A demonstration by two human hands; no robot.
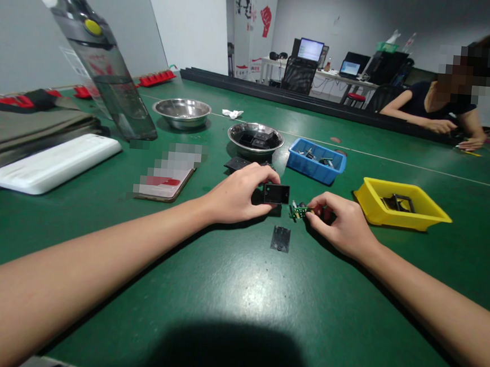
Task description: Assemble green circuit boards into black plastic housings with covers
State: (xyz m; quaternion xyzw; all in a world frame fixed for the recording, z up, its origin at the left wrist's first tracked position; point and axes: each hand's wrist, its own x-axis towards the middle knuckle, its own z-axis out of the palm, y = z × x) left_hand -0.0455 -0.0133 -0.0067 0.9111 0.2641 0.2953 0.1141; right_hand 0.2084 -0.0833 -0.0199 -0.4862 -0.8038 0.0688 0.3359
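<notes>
Left hand [242, 194] and right hand [346, 222] are both occupied, facing each other over the worktop [236, 296]. Between its thumb and fingers, the left hand holds a black housing [276, 194], the hollow side turned toward the person. The right hand pinches a green circuit board [299, 211] by its right end (the pinch is narrow, with thumb and fingertips drawn close together). The board sits between the two hands, just to the right of the housing and a little nearer the person, with a slim gap separating them. Nearer still, below that gap, a flat black plate [281, 239] lies on the worktop, apart from both hands.

Beyond the left hand stands a steel bowl [255, 151] filled with black parts. A blue tray [312, 168] of small pieces stands past the gap between the hands, and a yellow bin [395, 219] with black pieces stands just beyond the right hand, to its right.
</notes>
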